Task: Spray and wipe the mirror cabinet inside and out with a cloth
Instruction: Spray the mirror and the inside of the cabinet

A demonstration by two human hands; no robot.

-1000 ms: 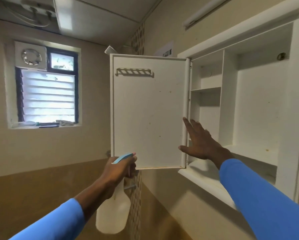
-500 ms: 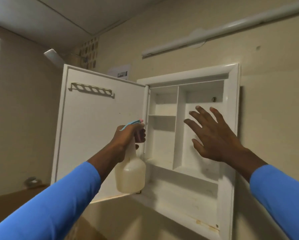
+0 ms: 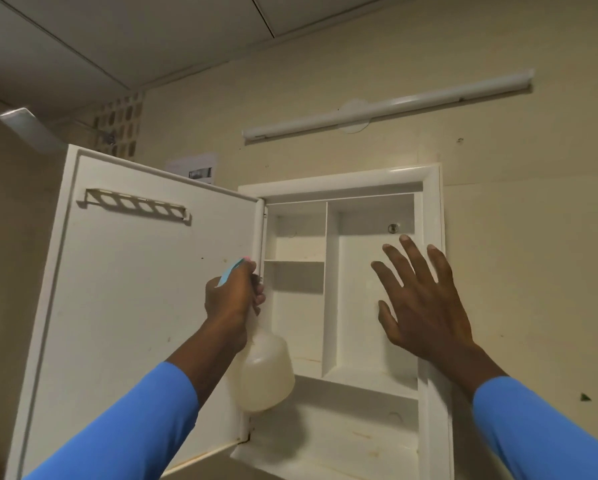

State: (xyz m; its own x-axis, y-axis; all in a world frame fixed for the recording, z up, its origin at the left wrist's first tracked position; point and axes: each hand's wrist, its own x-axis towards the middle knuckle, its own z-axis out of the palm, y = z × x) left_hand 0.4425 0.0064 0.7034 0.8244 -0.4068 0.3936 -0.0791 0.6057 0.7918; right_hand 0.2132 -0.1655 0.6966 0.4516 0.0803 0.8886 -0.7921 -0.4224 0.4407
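The white wall cabinet [image 3: 432, 271] stands open, showing empty shelves and a vertical divider. Its door [image 3: 135, 306] is swung out to the left, inner side facing me, with a small slotted rack [image 3: 135, 206] near the top. My left hand [image 3: 233, 299] grips the neck of a translucent spray bottle [image 3: 268, 372] with a blue trigger, held in front of the door's hinge edge and aimed into the cabinet. My right hand [image 3: 419, 306] is raised with fingers spread in front of the right compartment, holding nothing. No cloth is visible.
A white tube light [image 3: 387, 109] is fixed to the beige wall above the cabinet. A small paper label [image 3: 195, 168] sits on the wall behind the door's top edge. A patterned tile strip [image 3: 117, 128] runs down the corner at upper left.
The view swung right from the window toward the cabinet interior. My left hand lifted the bottle from below the door up to the hinge edge. My right hand left the door edge and rose, fingers spread.
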